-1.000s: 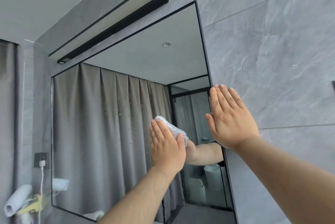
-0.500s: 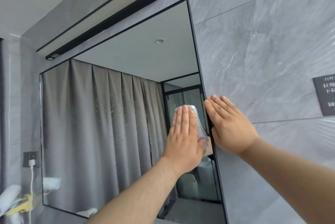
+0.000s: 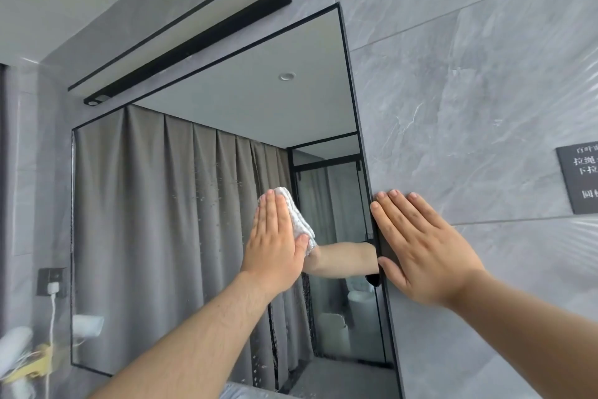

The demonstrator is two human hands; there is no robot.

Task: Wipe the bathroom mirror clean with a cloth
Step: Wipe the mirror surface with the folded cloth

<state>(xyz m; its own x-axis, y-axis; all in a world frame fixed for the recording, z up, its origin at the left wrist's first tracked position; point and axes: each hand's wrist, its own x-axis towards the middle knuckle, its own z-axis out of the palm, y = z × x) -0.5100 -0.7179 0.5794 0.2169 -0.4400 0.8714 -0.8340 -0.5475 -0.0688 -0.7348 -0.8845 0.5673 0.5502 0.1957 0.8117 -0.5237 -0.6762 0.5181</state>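
A black-framed bathroom mirror (image 3: pixel 155 211) hangs on the grey tiled wall and reflects a grey curtain. Small water spots dot the glass around its middle. My left hand (image 3: pixel 275 240) lies flat with straight fingers and presses a white cloth (image 3: pixel 299 219) against the glass right of centre. The cloth shows above and to the right of my fingers. My right hand (image 3: pixel 420 246) rests flat and open on the wall, its thumb side against the mirror's right frame edge.
A black light bar (image 3: pixel 181 43) runs above the mirror. A dark sign with white lettering (image 3: pixel 579 178) is fixed on the wall at the right. At the lower left are a wall socket with a white plug (image 3: pixel 51 284) and white rolled items (image 3: pixel 16 343).
My left hand and the cloth swept right across the glass, then back left a little. My right hand slid slightly down along the mirror's right edge. The view has shifted.
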